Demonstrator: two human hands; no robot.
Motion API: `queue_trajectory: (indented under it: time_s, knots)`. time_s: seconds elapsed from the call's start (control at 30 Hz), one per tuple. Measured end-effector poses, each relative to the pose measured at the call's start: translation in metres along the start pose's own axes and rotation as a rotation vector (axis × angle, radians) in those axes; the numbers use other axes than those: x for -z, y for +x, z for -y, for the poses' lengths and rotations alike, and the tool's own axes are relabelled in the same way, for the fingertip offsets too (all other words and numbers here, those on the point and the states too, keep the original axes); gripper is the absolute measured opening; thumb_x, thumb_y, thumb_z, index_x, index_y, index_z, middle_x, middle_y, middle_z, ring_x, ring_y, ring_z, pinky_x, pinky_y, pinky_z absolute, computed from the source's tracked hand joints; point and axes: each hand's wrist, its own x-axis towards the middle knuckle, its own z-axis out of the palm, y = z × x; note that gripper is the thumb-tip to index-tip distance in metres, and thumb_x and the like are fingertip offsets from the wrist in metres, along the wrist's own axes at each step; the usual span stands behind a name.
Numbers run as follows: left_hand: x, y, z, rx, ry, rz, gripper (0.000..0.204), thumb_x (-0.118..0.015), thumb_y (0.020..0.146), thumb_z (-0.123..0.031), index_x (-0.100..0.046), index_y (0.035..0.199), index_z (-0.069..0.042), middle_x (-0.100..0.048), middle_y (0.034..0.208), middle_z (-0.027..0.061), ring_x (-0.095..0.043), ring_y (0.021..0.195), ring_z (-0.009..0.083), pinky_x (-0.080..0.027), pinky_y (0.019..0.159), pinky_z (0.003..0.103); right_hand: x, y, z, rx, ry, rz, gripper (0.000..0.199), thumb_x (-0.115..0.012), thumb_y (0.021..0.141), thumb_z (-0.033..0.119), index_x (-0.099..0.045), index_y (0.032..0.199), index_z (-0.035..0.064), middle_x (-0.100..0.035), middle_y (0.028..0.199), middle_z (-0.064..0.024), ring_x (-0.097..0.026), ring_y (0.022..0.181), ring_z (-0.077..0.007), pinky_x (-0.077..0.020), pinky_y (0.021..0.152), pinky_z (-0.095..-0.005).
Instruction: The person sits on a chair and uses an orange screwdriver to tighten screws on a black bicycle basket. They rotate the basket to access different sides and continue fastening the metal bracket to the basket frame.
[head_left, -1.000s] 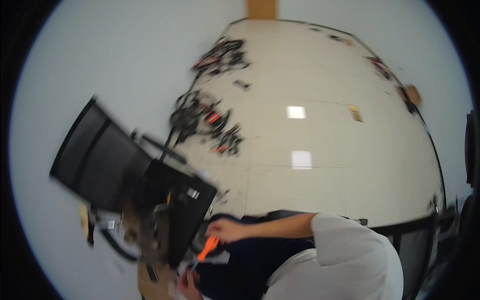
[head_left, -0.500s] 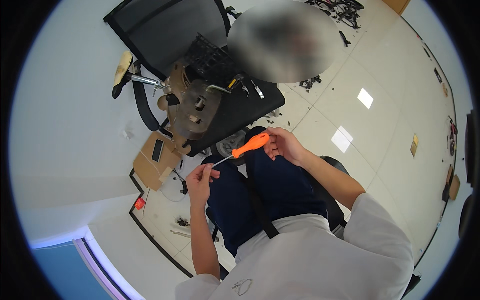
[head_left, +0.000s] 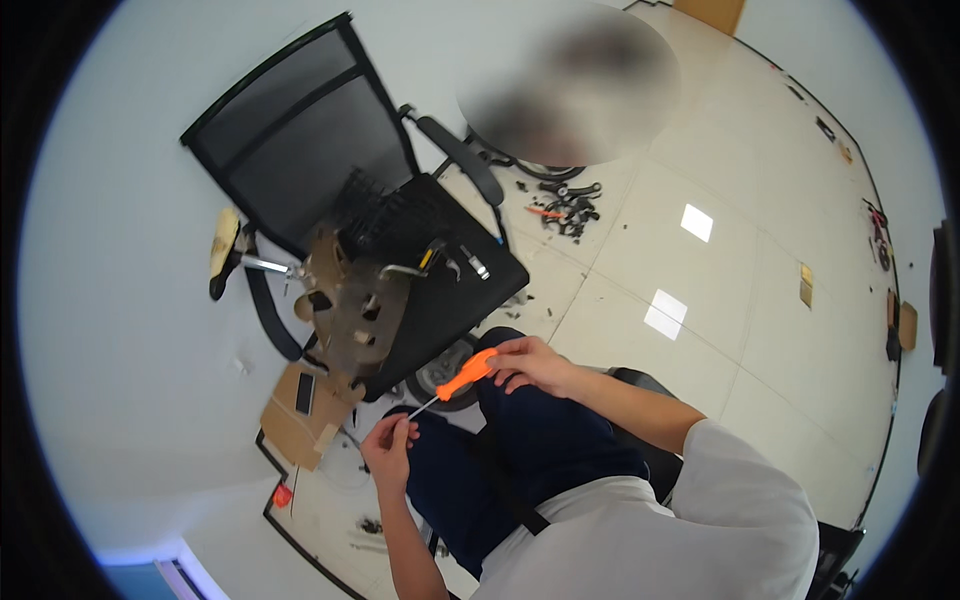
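An orange-handled screwdriver is held slantwise above my knees between both hands. My left hand pinches the tip end of its thin metal shaft; the very tip is hidden by the fingers. At the other end, my right hand closes on the butt of the handle with thumb and fingers. Just beyond my knees stands a black office chair. On its seat lie a brownish, transparent-looking plate with a bicycle saddle on a metal post, a black basket-like part and a few small tools.
A cardboard piece with a phone-like object lies left of the chair. A wheel shows under the seat's front edge. Black bicycle parts are scattered on the tiled floor. A blurred patch hides the far area.
The view has tilted upward, so the chair's backrest and right armrest show more fully and my hands appear lower. Both hands still hold the screwdriver.
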Motion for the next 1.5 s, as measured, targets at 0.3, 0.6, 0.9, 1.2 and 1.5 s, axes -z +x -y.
queue_trajectory:
  time_s: [0.3,0.6,0.9,1.2,1.5]
  knots:
    - [0.008,0.007,0.000,0.052,-0.298,0.076,0.021,-0.063,0.094,-0.014,-0.066,0.107,0.002,-0.070,0.086,0.0094,-0.065,0.073,0.0138,-0.048,0.062,0.025,0.003,-0.013,0.001,0.193,-0.372,0.134,0.017,-0.069,0.082,0.002,-0.061,0.097,0.0001,-0.067,0.085,-0.0086,-0.065,0.074,-0.0135,-0.0547,0.063,-0.0254]
    - [0.020,0.007,-0.006,0.056,-0.411,0.066,0.024,-0.057,0.097,-0.017,-0.067,0.106,0.003,-0.064,0.076,0.0050,-0.062,0.070,0.0121,-0.046,0.062,0.025,-0.020,-0.016,-0.042,-0.118,-0.685,0.583,0.024,-0.072,0.084,0.006,-0.060,0.104,0.0019,-0.067,0.093,-0.0057,-0.066,0.084,-0.0116,-0.0535,0.071,-0.0241]
    - [0.025,0.002,-0.014,-0.042,-0.434,0.088,0.019,-0.064,0.092,-0.010,-0.071,0.103,0.003,-0.066,0.081,0.0040,-0.059,0.070,0.0089,-0.044,0.060,0.021,-0.040,-0.020,-0.040,-0.168,-0.418,0.369,0.036,-0.068,0.090,0.012,-0.057,0.122,0.0008,-0.067,0.093,-0.0082,-0.066,0.079,-0.0143,-0.0543,0.068,-0.0260]
    - [0.041,0.010,0.005,0.069,-0.328,-0.187,0.016,-0.071,0.087,-0.012,-0.071,0.095,0.002,-0.065,0.074,0.0033,-0.059,0.064,0.0095,-0.044,0.057,0.022,-0.012,-0.012,0.003,0.035,-0.213,0.100,0.028,-0.066,0.088,0.015,-0.064,0.109,-0.0035,-0.064,0.073,-0.0080,-0.062,0.064,-0.0145,-0.0507,0.060,-0.0257]
    - [0.042,0.009,0.032,0.051,-0.461,-0.052,0.022,-0.066,0.091,-0.023,-0.067,0.098,-0.002,-0.065,0.080,0.0041,-0.058,0.069,0.0138,-0.044,0.061,0.026,0.013,-0.005,0.004,-0.138,0.350,-0.040,0.035,-0.063,0.090,0.028,-0.060,0.114,0.0034,-0.068,0.095,-0.0076,-0.063,0.072,-0.0115,-0.0517,0.063,-0.0227]
